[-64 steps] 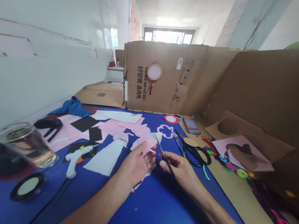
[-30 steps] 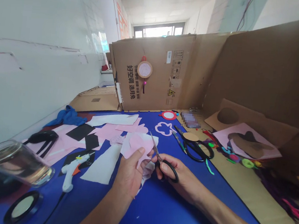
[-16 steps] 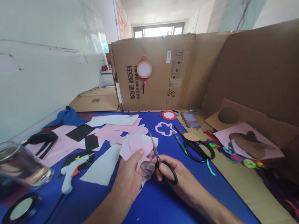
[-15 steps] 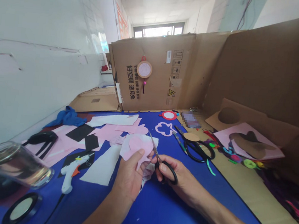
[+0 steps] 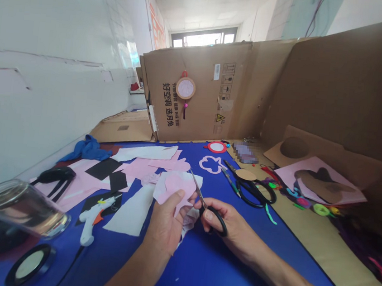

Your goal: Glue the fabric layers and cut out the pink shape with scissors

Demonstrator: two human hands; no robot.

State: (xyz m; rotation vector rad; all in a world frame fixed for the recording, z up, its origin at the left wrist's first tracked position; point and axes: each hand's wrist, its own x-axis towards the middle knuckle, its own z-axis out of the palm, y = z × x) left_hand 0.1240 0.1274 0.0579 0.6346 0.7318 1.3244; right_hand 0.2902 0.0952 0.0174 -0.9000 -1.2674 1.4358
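Note:
My left hand (image 5: 169, 220) is closed on a pink paper cutout (image 5: 176, 188), thumb on top, with a white sheet (image 5: 194, 179) behind it. My right hand (image 5: 224, 219) grips a pair of scissors (image 5: 216, 223) by the black handles. Their blades (image 5: 196, 183) point up and away, along the right edge of the paper; whether they touch it I cannot tell. Under the left hand some crumpled pale scraps (image 5: 189, 220) show in part. Beyond the hands lies a pink flower-shaped outline (image 5: 212, 165) on the blue table (image 5: 205, 267).
A glass of liquid (image 5: 23, 209) and a white glue gun (image 5: 91, 219) stand at left, near pink, white and black sheets. Larger black scissors (image 5: 253, 195) and a craft knife (image 5: 230, 182) lie right. Cardboard walls (image 5: 244, 89) enclose the back and right; a round ornament (image 5: 186, 88) hangs there.
The whole view has shifted very slightly. Both hands keep nearly the same pose on the paper and the scissors.

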